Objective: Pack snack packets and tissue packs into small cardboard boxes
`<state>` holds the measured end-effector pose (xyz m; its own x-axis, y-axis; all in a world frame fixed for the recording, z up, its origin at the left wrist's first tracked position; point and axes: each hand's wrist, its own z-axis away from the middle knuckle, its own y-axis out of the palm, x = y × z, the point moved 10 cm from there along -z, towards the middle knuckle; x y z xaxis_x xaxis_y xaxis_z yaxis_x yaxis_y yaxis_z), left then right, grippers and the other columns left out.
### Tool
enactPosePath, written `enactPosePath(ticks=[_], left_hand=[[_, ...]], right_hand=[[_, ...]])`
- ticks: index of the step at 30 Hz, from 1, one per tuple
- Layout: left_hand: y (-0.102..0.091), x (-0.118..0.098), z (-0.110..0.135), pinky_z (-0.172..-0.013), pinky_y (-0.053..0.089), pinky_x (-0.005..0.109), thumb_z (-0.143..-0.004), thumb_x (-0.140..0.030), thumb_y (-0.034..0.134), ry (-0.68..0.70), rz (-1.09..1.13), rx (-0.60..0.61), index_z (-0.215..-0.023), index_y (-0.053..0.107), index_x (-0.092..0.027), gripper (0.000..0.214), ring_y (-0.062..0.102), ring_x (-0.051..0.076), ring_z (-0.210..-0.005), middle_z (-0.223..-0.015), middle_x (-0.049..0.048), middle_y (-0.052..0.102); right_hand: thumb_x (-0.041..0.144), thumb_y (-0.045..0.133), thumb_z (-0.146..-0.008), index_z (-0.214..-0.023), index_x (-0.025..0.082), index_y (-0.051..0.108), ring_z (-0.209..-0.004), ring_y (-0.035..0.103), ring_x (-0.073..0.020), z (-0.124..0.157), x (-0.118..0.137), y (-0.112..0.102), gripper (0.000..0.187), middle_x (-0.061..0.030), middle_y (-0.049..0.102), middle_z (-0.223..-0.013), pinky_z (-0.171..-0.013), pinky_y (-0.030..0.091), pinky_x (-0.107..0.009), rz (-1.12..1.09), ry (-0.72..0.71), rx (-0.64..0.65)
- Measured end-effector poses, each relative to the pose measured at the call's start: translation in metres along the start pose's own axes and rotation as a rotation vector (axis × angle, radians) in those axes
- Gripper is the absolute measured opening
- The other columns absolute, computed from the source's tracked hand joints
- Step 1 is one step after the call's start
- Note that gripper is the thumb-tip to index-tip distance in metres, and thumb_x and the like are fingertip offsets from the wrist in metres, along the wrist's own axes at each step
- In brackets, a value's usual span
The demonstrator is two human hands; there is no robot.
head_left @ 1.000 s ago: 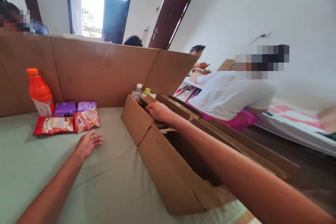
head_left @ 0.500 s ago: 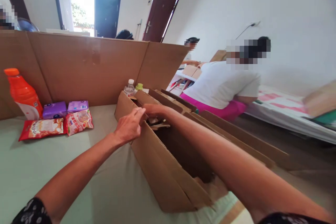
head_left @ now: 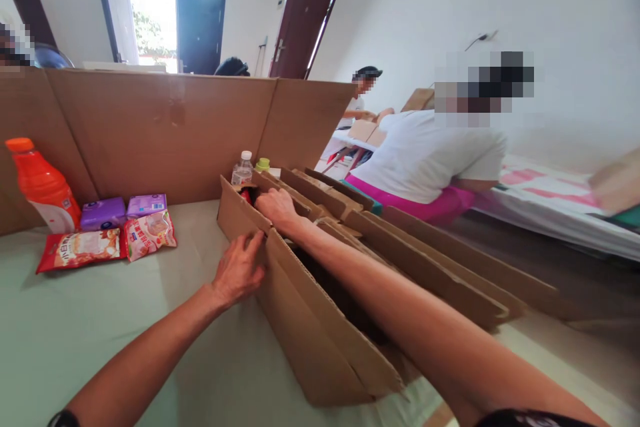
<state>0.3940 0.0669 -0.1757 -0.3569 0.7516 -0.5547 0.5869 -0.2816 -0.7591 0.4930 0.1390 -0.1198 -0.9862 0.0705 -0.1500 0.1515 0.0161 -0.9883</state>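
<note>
At the far left of the frame an orange bottle (head_left: 47, 187) with an orange cap leans in my view, close to the tall cardboard screen (head_left: 165, 140) that runs across the back of the pale green tabletop (head_left: 125, 333). Right of its base I see two purple packs (head_left: 103, 213) side by side, and in front of them a red snack packet (head_left: 83, 250) and a pink packet (head_left: 150, 235) lying next to each other.

Left of centre, the person's left hand (head_left: 240, 270) rests against the near wall of the cardboard box (head_left: 310, 327), fingers bent up toward its top edge; I can't tell whether they pinch it. The box stretches from the middle of the frame down to the lower centre, its top open. Behind its far end stand a clear bottle (head_left: 243, 172) with a white cap and something with a green lid (head_left: 263, 163).

The right hand (head_left: 277, 207) is at the box's far end, in the middle of the picture, fingers curled down into the opening beside a bit of red; what it holds, if anything, I can't make out.

Further right, a co-worker in a white shirt (head_left: 430, 153) sits turned away.
</note>
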Motion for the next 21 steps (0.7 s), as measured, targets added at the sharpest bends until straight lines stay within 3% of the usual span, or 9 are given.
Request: enactPosePath(ticks=[5, 9, 12, 14, 16, 18, 21], left_hand=[[0.008, 0.006, 0.0, -0.11, 0.045, 0.049, -0.077, -0.008, 0.06, -0.019, -0.007, 0.037, -0.152, 0.034, -0.027, 0.081, 0.053, 0.031, -0.131, -0.146, 0.0148, 0.047], [0.004, 0.005, 0.01, -0.108, 0.047, 0.049, -0.075, -0.01, 0.064, -0.019, -0.019, 0.08, -0.154, 0.033, -0.027, 0.086, 0.051, 0.034, -0.134, -0.154, 0.0165, 0.04], [-0.007, 0.021, 0.037, -0.11, 0.046, 0.047, -0.078, -0.016, 0.067, -0.071, -0.039, 0.076, -0.155, 0.032, -0.028, 0.085, 0.049, 0.034, -0.138, -0.157, 0.0157, 0.039], [-0.02, 0.045, 0.066, -0.112, 0.045, 0.047, -0.078, -0.02, 0.071, -0.133, -0.062, 0.059, -0.154, 0.034, -0.029, 0.084, 0.048, 0.033, -0.139, -0.157, 0.0145, 0.04], [-0.041, 0.078, 0.102, -0.113, 0.043, 0.05, -0.081, -0.024, 0.074, -0.22, -0.1, 0.022, -0.151, 0.04, -0.027, 0.078, 0.048, 0.033, -0.138, -0.155, 0.0144, 0.043], [-0.066, 0.114, 0.143, -0.111, 0.042, 0.056, -0.088, -0.029, 0.071, -0.326, -0.15, -0.035, -0.144, 0.048, -0.023, 0.062, 0.05, 0.033, -0.135, -0.15, 0.014, 0.048], [-0.099, 0.156, 0.197, -0.107, 0.045, 0.058, -0.095, -0.034, 0.065, -0.455, -0.221, -0.125, -0.133, 0.056, -0.018, 0.043, 0.054, 0.031, -0.129, -0.143, 0.0125, 0.053]], right_hand=[[0.018, 0.042, -0.097, -0.104, 0.005, 0.075, -0.119, 0.054, -0.0352, 0.024, 0.003, -0.062, 0.036, -0.0237, 0.069, -0.116, -0.097, 0.039, -0.047, 0.042, 0.08, -0.242], [0.021, 0.038, -0.098, -0.111, 0.006, 0.074, -0.115, 0.053, -0.0368, 0.047, -0.003, -0.12, 0.042, -0.0219, 0.068, -0.122, -0.094, 0.039, -0.048, 0.052, 0.158, -0.417], [0.022, 0.041, -0.098, -0.106, 0.011, 0.076, -0.114, 0.054, -0.033, 0.064, 0.002, -0.158, 0.037, -0.017, 0.068, -0.125, -0.092, 0.043, -0.042, -0.01, 0.128, -0.527], [0.022, 0.045, -0.097, -0.096, 0.014, 0.078, -0.11, 0.057, -0.0296, 0.073, 0.016, -0.175, 0.034, -0.0147, 0.07, -0.123, -0.091, 0.045, -0.039, -0.084, 0.045, -0.598], [0.022, 0.05, -0.094, -0.085, 0.018, 0.079, -0.104, 0.06, -0.0273, 0.078, 0.041, -0.18, 0.03, -0.0126, 0.073, -0.115, -0.091, 0.046, -0.039, -0.174, -0.086, -0.65], [0.022, 0.055, -0.091, -0.079, 0.021, 0.078, -0.098, 0.063, -0.0253, 0.076, 0.08, -0.171, 0.026, -0.0095, 0.075, -0.106, -0.091, 0.048, -0.038, -0.273, -0.247, -0.625], [0.019, 0.056, -0.089, -0.077, 0.023, 0.078, -0.096, 0.066, -0.0221, 0.061, 0.163, -0.135, 0.026, -0.0059, 0.076, -0.103, -0.091, 0.05, -0.036, -0.367, -0.505, -0.42]])
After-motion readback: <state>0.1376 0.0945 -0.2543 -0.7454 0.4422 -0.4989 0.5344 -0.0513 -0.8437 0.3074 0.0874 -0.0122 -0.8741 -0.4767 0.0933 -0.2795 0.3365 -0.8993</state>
